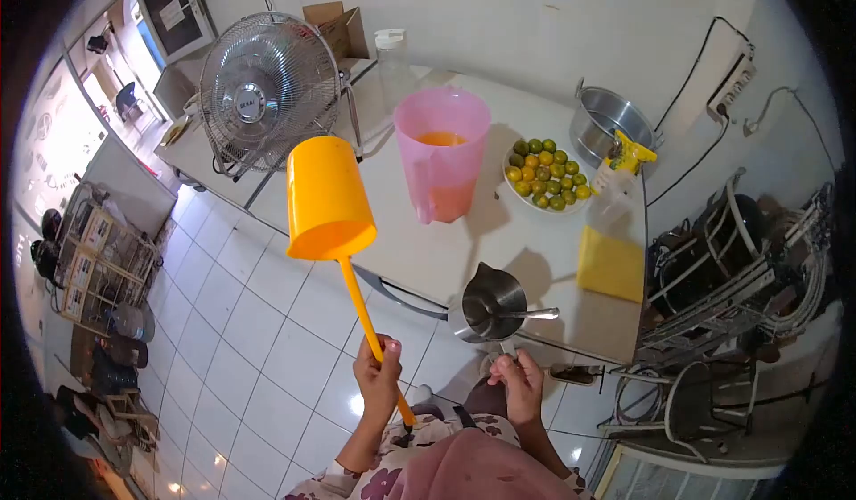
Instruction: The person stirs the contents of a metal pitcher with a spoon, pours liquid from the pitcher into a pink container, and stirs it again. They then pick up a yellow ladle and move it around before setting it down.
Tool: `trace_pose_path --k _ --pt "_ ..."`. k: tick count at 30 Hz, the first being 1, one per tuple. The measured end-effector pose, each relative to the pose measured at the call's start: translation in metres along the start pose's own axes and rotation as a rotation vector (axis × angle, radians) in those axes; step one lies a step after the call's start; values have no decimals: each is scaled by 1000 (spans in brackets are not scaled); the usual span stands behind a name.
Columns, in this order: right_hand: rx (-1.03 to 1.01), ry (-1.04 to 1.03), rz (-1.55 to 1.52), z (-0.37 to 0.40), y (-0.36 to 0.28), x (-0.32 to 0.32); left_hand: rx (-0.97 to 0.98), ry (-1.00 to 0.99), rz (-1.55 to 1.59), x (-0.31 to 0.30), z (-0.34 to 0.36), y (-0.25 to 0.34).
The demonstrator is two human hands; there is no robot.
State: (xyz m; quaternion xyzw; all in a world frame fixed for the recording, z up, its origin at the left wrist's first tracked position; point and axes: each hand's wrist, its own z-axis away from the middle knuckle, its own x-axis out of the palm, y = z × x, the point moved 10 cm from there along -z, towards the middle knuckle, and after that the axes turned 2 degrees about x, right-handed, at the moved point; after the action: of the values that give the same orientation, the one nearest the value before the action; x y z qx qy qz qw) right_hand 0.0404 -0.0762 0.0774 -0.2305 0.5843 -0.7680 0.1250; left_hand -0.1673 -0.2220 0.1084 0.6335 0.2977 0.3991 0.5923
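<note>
My left hand [378, 379] is wrapped round the long handle of a yellow plastic dipper [330, 198]. Its cup is raised and tilted, with the opening facing toward me. In my right hand [518, 384] is the handle of a small metal saucepan with a pouring lip [486, 308], held over the table's front edge. A spoon [540, 314] rests in the pan; what else is inside I cannot make out. Beyond it stands a pink translucent pitcher [443, 157] with orange liquid in it. A bowl of small green and orange citrus fruits [547, 175] is to the pitcher's right.
A metal fan [267, 94] stands at the table's left. On the right are a metal pot [612, 125], a yellow-topped spray bottle [615, 179] and a yellow cloth [610, 264]. A clear bottle [392, 58] stands behind the pitcher. Racks of cookware [740, 241] flank the table [401, 241].
</note>
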Motion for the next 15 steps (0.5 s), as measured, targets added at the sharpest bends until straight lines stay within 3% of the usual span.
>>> trace_pose_path --k 8,11,15 --pt "1 -51 209 28 4 16 18 98 32 -60 -12 -8" --pt "106 -139 247 25 38 17 62 301 -140 -105 0 -23" --pt "87 -283 277 23 65 46 -40 511 -53 -162 44 -42"
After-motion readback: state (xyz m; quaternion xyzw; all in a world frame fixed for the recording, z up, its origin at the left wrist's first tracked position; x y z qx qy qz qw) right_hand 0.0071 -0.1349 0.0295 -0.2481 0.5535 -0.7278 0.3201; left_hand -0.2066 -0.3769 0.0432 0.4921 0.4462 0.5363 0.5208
